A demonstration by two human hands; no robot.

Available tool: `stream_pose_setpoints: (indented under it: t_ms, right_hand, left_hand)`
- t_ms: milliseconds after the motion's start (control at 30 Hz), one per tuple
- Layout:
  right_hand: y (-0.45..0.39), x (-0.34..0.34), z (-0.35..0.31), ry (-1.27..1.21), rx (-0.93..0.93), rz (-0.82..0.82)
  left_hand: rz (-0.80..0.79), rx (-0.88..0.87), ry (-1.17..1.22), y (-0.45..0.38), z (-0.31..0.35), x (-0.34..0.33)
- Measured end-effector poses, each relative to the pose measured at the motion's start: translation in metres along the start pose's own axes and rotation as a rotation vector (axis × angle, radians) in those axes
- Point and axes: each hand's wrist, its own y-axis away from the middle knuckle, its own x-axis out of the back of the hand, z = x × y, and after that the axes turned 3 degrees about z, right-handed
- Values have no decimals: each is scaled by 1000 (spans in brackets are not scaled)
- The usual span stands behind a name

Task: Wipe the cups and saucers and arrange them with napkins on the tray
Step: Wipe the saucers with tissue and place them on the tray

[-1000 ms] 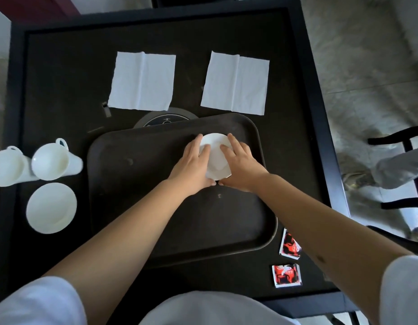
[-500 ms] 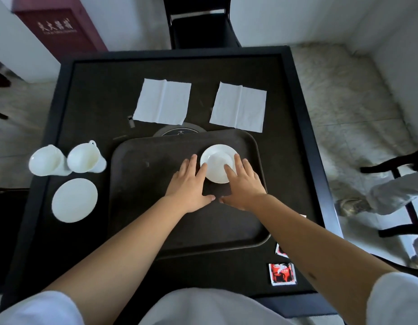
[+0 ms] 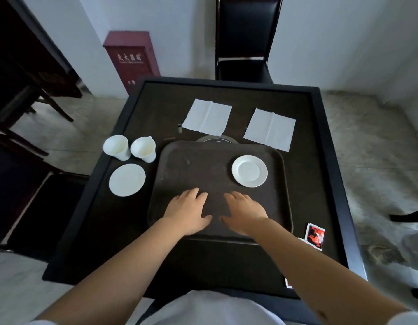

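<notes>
White saucer (image 3: 249, 171) is sitting alone in the far-right corner of the dark tray (image 3: 184, 165), w/ left hand (image 3: 188, 211) & right hand (image 3: 244, 212) hovering flat over the tray's near half, fingers relaxed, gripping nothing. A 2nd saucer (image 3: 127, 179) & two cups (image 3: 116, 147) (image 3: 143, 148) are lying on the table (image 3: 320, 184) left of the tray, two napkins (image 3: 207, 117) (image 3: 270, 129) beyond it. Red packets (image 3: 315, 236) are sitting near the right edge; nothing is blocking the hands.

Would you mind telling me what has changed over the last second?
Both hands let go of the saucer and drew back toward the person; the left hand and right hand now lie open over the tray. Cups, the other saucer and the napkins stayed put.
</notes>
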Motion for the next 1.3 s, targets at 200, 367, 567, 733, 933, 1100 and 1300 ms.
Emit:
stream_pose_setpoints:
  t_ms: [200, 367, 567, 733, 933, 1100, 1300]
  right_hand:
    - [-9, 0, -47, -13, 131, -56]
    - [-19, -7, -90, -9, 255, -79]
    - [-35, -13, -141, 60, 336, -154]
    - [-57, -15, -181, 86, 326, -179]
    - [-90, -23, -228, 121, 262, -205]
    - [-127, -30, -258, 141, 214, -197]
    - [-169, -40, -279, 114, 125, -155]
  left_hand:
    - [14, 113, 34, 49, -36, 4]
    - [34, 243, 121, 88, -67, 5]
    - [78, 312, 192, 106, -113, 2]
    - [119, 304, 182, 101, -160, 3]
    - [101, 283, 224, 82, -215, 8]
    - [88, 174, 188, 48, -262, 8]
    - [35, 60, 134, 3, -304, 2]
